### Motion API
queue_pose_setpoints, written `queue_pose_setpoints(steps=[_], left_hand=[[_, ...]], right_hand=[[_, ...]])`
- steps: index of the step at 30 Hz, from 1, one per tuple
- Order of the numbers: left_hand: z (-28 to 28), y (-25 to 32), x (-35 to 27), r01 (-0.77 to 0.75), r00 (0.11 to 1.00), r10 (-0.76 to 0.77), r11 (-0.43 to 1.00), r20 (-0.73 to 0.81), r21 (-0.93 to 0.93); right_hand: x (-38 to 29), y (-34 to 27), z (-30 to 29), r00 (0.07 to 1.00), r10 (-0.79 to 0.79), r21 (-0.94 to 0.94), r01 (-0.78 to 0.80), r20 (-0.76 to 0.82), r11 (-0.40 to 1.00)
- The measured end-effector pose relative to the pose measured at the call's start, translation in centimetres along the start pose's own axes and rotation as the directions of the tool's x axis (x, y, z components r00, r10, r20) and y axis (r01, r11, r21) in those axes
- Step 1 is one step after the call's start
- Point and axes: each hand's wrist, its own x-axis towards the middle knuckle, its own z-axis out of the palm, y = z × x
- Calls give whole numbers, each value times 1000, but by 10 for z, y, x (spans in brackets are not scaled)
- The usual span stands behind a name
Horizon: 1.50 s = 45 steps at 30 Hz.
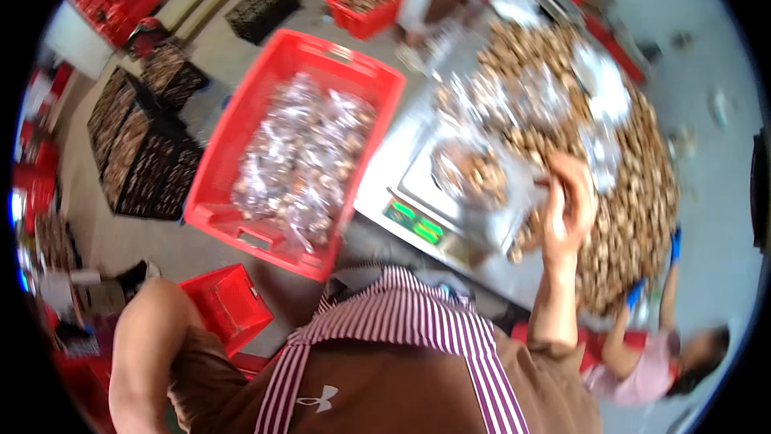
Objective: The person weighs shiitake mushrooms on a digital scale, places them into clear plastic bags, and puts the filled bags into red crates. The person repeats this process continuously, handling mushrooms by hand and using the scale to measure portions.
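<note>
My right hand (567,204) hovers at the right side of a clear plastic bag (470,172), its fingers curled near the bag's loose end. Blur hides whether the fingertips pinch the film. The bag, partly filled with what look like brown mushrooms, lies on the plate of a digital scale (415,178). Green digits glow on the scale's display (414,220). Beside my right hand spreads a large heap of loose mushrooms (632,223). My left hand is out of view; only the bent left arm shows at lower left.
Left of the scale is a red plastic crate (208,208) holding several filled bags. More bags (542,94) and a white plastic stack (602,82) lie on the heap. Blue-gloved hands (635,294) of another person reach in at right; someone else works at the top. Dark crates (162,175) stand on the floor.
</note>
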Motion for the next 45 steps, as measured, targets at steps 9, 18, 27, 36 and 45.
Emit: queue_pose_setpoints(steps=[9, 18, 27, 36, 45], left_hand=[[-21, -5, 36, -150, 957, 169, 984, 236, -96], [-22, -10, 44, -184, 931, 213, 975, 295, -123], [-28, -16, 43, -186, 930, 217, 974, 296, -131], [-26, -18, 38, -182, 932, 218, 972, 288, -148], [-29, -21, 42, -195, 923, 235, 968, 303, -157]], right_hand=[[-46, -1, -49, 996, 44, -222, -61, -84, 973], [-57, -2, -51, 991, 106, -219, -123, -87, 968], [-32, 45, -6, 916, 183, -383, -35, 357, 923], [-43, 141, 49, 853, 314, -616, 10, 416, 787], [-33, 96, -11, 532, 812, 395, -818, 242, 418]])
